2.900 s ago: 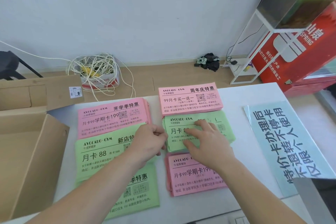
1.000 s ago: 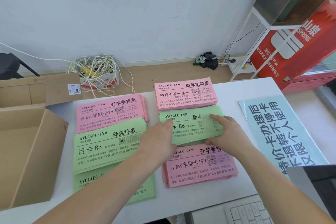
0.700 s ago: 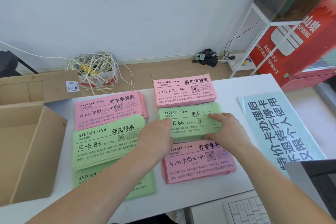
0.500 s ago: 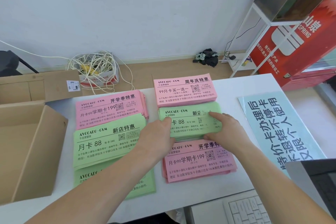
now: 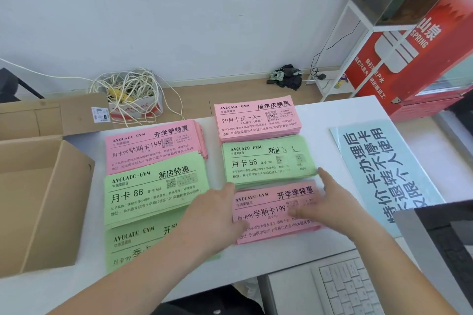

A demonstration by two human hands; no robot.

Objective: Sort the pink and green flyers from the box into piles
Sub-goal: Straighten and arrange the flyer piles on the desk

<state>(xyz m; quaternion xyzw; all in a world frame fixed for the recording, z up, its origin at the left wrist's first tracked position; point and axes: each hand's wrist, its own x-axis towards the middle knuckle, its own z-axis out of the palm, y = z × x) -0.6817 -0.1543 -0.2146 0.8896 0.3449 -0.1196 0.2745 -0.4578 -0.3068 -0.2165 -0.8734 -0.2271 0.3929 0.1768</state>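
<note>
I see my left hand [image 5: 217,212] and right hand [image 5: 325,202] open and flat, seemingly touching the near pink stack [image 5: 268,215], gripping nothing.

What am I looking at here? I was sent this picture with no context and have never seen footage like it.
The camera sits on a person's head, looking down at their own two bare hands; no robot is involved. On the white table lie six stacks of gym flyers, three pink and three green. The left hand and right hand rest flat on the near pink stack, holding nothing. An open cardboard box stands at the left, a pale blue sign lies at the right, and a keyboard sits nearest.
</note>
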